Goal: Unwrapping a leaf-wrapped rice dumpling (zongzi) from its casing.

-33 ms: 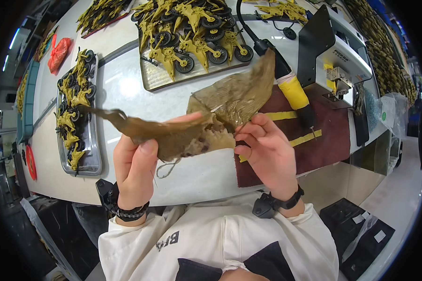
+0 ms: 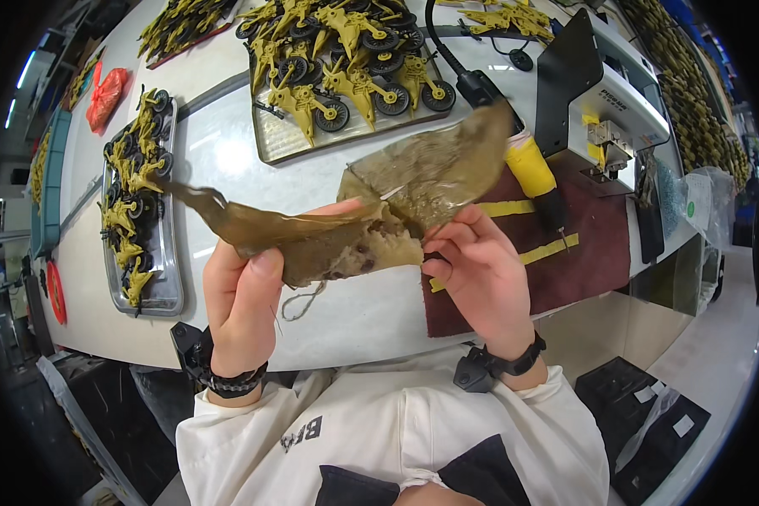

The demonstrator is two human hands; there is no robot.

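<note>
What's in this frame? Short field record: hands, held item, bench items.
left hand: grips a long brown-green leaf wrapper, thumb on top
right hand: pinches the opened leaf beside the sticky rice dumpling
string: hangs loose under the dumpling
trays: metal tray at left and another ahead, both holding yellow wheeled parts
mat: dark red mat with yellow tape strips
tool: yellow-handled tool on the mat

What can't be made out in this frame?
- Head view: filling inside the leaf wrap, mostly covered by leaves and the left hand.
- Right hand fingertips, tucked behind the wrap.
- Parts on the far tray, too small to identify.
- String end, too thin to trace.
</note>
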